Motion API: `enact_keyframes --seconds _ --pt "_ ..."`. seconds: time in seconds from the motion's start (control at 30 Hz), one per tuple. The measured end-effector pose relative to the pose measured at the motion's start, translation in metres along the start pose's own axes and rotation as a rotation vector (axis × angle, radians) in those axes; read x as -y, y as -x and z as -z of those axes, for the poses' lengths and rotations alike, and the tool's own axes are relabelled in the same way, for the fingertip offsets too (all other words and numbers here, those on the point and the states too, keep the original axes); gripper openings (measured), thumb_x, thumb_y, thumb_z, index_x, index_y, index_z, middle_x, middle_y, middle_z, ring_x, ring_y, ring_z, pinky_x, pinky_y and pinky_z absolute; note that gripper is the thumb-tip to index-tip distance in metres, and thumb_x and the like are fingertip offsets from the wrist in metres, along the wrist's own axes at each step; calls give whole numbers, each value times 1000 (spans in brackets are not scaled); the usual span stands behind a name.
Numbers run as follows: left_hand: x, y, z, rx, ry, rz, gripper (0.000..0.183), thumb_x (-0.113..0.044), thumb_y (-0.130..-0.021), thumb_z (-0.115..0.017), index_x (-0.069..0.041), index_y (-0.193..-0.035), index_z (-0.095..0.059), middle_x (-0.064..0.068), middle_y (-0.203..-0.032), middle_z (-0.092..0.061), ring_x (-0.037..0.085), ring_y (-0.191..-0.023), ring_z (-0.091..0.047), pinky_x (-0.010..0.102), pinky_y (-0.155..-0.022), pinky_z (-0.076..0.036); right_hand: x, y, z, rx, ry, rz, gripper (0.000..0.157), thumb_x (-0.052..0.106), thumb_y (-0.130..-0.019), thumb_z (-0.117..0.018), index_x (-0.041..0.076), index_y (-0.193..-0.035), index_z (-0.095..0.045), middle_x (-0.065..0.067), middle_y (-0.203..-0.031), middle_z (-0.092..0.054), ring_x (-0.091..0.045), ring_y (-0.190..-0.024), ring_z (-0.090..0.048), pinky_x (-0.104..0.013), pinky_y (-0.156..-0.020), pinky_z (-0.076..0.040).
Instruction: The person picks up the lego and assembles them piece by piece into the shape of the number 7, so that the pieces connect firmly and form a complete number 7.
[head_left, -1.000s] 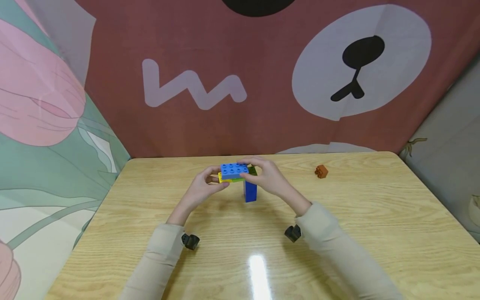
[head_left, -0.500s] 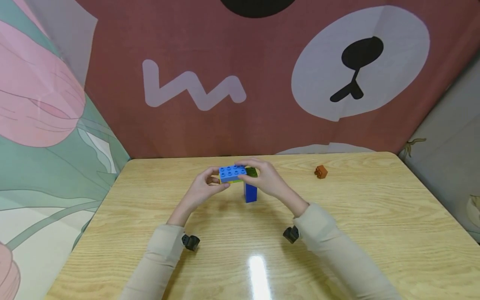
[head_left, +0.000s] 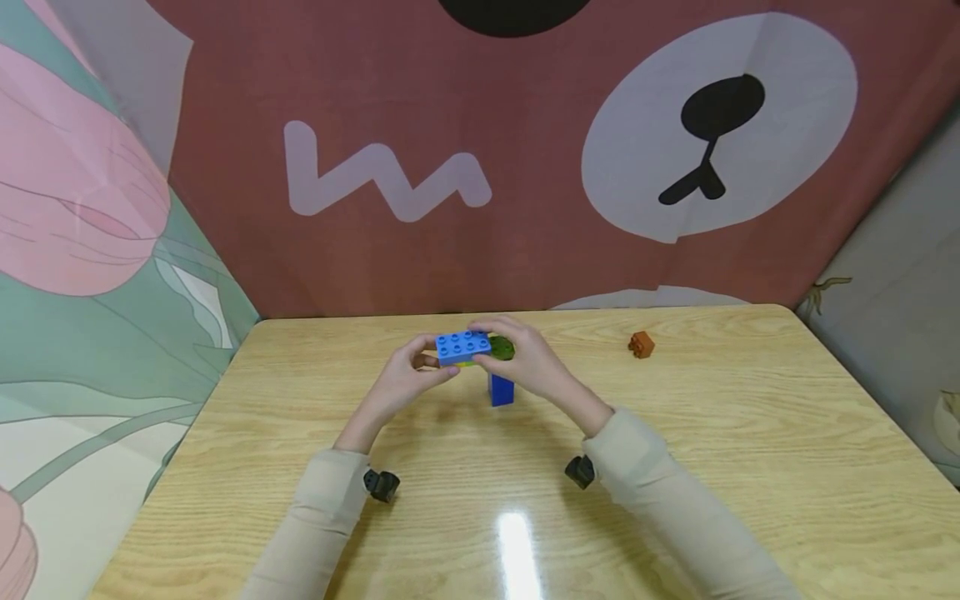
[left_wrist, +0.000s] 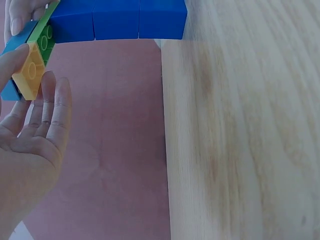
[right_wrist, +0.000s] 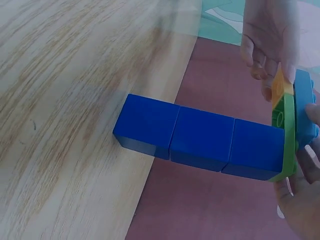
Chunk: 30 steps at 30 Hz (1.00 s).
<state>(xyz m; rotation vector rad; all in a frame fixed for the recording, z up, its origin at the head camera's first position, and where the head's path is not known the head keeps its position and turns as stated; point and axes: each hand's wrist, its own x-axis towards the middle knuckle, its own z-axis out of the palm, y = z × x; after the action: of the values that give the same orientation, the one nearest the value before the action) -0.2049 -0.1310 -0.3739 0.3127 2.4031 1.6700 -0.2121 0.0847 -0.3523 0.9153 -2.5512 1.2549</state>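
Observation:
A column of three dark blue building bricks [right_wrist: 202,137] stands upright on the table. Across its top lies a flat green building piece [head_left: 501,348], overhanging to the left. At the overhanging end sits a yellow building brick [left_wrist: 31,72], mostly covered in the head view by a light blue studded building brick [head_left: 463,347]. My left hand [head_left: 405,371] pinches the yellow brick at the left end, thumb in front and fingers behind. My right hand [head_left: 528,357] pinches the right part of the light blue brick between thumb and fingers. A thin gap shows under that brick in the right wrist view.
A small orange-brown piece [head_left: 641,344] lies at the back right of the wooden table [head_left: 465,483]. Behind the far edge hangs a red-brown cloth [head_left: 390,258] with a cartoon face. Each sleeve carries a small black camera [head_left: 382,485].
The light blue brick has slid slightly left and toward me, covering more of the yellow brick and baring more green on the right. My right hand moved left with it; my left hand stays nearly still.

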Motion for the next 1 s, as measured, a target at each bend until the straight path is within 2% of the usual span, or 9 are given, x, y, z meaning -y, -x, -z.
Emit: enact_keyframes --seconds 0.07,0.13,0.33,0.43,0.57,1.0 --pt "0 0 0 -2 1 -1 47 -26 -87 -70 -13 -129 -53 10 -129 -53 20 -104 -59 30 -83 -52 -1 1 -1 -16 43 44 46 13 -84 -73 4 -126 -60 -15 -131 -58 -31 -121 -55 -47 -100 -49" --pt "0 0 -1 -1 3 -3 47 -26 -87 -70 -13 -129 -53 10 -129 -53 21 -103 -59 29 -83 -52 -1 3 -2 -45 154 140 48 14 -82 -75 5 -126 -59 -15 -133 -55 -31 -122 -55 -45 -100 -49" --pt "0 0 -1 2 -2 -20 46 -24 -88 -69 -12 -130 -53 10 -129 -52 21 -103 -57 28 -82 -51 -10 6 -10 -198 713 566 56 30 -75 -81 7 -123 -60 -13 -128 -58 -27 -117 -57 -38 -98 -51" --pt "0 0 -1 1 -2 -22 47 -25 -88 -70 -13 -129 -53 10 -129 -52 21 -104 -57 28 -82 -51 -16 6 -16 -265 879 671 58 33 -75 -80 7 -122 -58 -11 -122 -59 -25 -114 -57 -35 -96 -51" --pt "0 0 -1 1 5 -26 46 -25 -87 -70 -13 -128 -54 10 -129 -52 20 -103 -58 28 -82 -52 -22 6 -24 -338 940 698 53 26 -76 -81 7 -119 -56 -10 -118 -58 -24 -109 -56 -34 -94 -50" --pt "-1 -1 -6 -42 11 -42 43 -21 -86 -71 -11 -125 -55 10 -125 -54 20 -103 -59 28 -80 -54 -26 2 -38 -489 917 697 50 18 -67 -87 7 -108 -60 -10 -106 -60 -21 -98 -57 -28 -86 -54"
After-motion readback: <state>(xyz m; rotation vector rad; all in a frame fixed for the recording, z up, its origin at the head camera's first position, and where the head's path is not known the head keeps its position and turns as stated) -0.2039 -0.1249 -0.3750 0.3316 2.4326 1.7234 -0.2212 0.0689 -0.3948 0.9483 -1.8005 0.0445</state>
